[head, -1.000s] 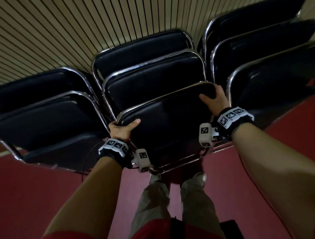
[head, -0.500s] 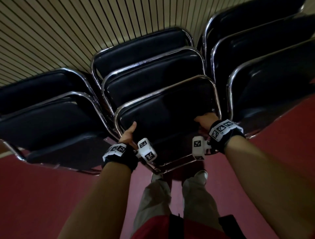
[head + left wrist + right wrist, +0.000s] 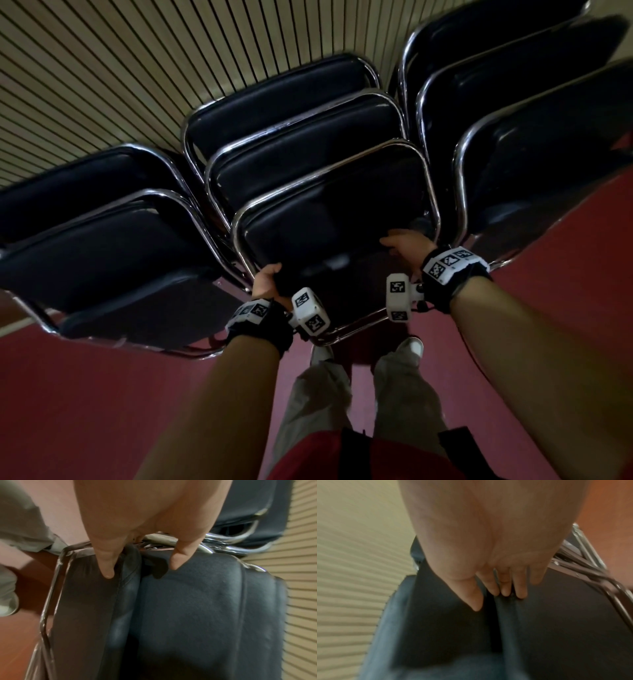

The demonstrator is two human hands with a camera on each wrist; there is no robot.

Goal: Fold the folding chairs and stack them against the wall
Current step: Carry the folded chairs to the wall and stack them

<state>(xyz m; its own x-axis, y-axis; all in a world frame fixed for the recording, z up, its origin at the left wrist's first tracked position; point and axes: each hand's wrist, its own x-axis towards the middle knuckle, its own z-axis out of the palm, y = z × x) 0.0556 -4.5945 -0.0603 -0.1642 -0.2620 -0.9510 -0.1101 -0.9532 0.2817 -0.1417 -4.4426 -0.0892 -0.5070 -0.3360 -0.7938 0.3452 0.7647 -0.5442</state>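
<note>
The folded black padded chair with a chrome tube frame (image 3: 329, 219) leans at the front of the middle stack, against two other folded chairs (image 3: 294, 137) that rest on the ribbed beige wall (image 3: 102, 68). The left hand (image 3: 265, 284) grips its lower left edge, thumb and fingers (image 3: 106, 563) curled around the cushion by the frame. The right hand (image 3: 406, 245) grasps the lower right edge, fingers (image 3: 520, 589) pressed into the padding. Similar folded chair stacks stand to the left (image 3: 96, 233) and right (image 3: 531, 137), on the red floor (image 3: 85, 394).
</note>
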